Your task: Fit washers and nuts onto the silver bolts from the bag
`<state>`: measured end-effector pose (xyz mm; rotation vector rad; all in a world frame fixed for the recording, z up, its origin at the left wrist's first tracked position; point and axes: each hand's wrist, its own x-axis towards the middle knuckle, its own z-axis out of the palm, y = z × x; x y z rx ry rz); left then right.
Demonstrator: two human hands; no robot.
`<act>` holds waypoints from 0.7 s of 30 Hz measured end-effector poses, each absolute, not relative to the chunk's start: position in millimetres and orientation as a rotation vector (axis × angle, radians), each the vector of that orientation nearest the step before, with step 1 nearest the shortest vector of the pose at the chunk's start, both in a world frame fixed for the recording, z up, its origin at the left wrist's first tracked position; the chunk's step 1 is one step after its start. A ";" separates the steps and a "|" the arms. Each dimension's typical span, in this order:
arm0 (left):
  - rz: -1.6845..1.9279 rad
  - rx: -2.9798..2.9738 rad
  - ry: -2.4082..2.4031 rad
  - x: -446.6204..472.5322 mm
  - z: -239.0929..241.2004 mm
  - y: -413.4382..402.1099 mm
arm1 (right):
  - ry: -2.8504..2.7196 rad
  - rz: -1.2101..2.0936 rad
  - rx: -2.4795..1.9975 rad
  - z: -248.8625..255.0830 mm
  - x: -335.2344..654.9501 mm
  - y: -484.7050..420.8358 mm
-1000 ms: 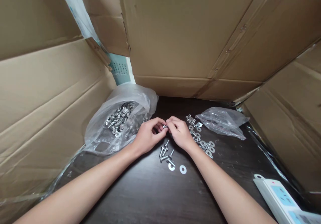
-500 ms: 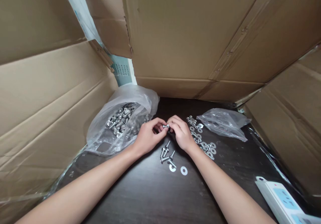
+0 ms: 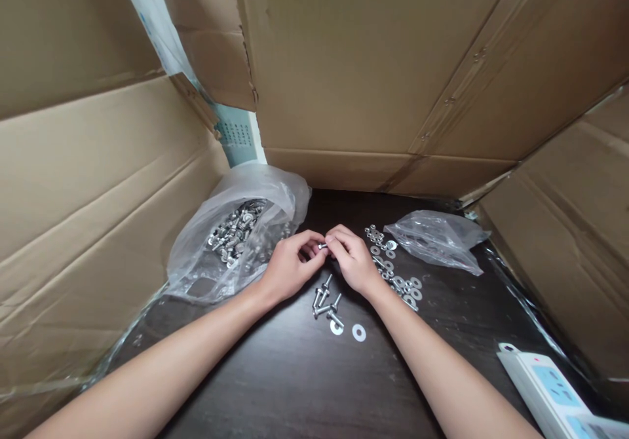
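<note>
A small silvery bolt [image 3: 322, 246] is pinched between my two hands above the dark table. My left hand [image 3: 292, 262] has its thumb and fingers closed around one end. The fingertips of my right hand [image 3: 351, 255] close over the other end and hide most of it; whether a nut is on it I cannot tell. Just below my hands lie several bolts [image 3: 323, 295] with nuts on their shanks. Two flat washers are near them, one partly under a bolt and one washer [image 3: 359, 332] by itself. Right of my right hand spreads a pile of nuts and washers [image 3: 400, 283].
An open clear plastic bag [image 3: 196, 272] full of bolts lies on the left. Another crumpled plastic bag [image 3: 437, 237] is at the right rear. A white power strip [image 3: 550, 386] sits at the front right. Cardboard walls [image 3: 373, 65] enclose the table [image 3: 295, 373] at the back and sides.
My right fingers have shifted slightly left along the bolt and now cover more of it. My left hand stays nearly still. The whole view has moved a little.
</note>
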<state>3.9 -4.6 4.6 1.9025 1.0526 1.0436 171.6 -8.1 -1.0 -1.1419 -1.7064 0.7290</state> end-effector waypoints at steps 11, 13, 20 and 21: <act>1.059 1.851 1.057 4.5 4.2 -5.0 | -1.674 0.734 -1.206 -3.5 169.3 -7.4; 1.061 1.856 1.052 4.4 4.1 -5.1 | -1.658 0.746 -1.211 -3.8 168.8 -7.4; 1.072 1.836 1.061 4.6 4.4 -5.7 | -1.631 0.793 -1.179 0.0 171.9 -8.6; 1.073 1.840 1.063 4.8 4.4 -5.9 | -1.640 0.784 -1.173 0.5 172.6 -8.8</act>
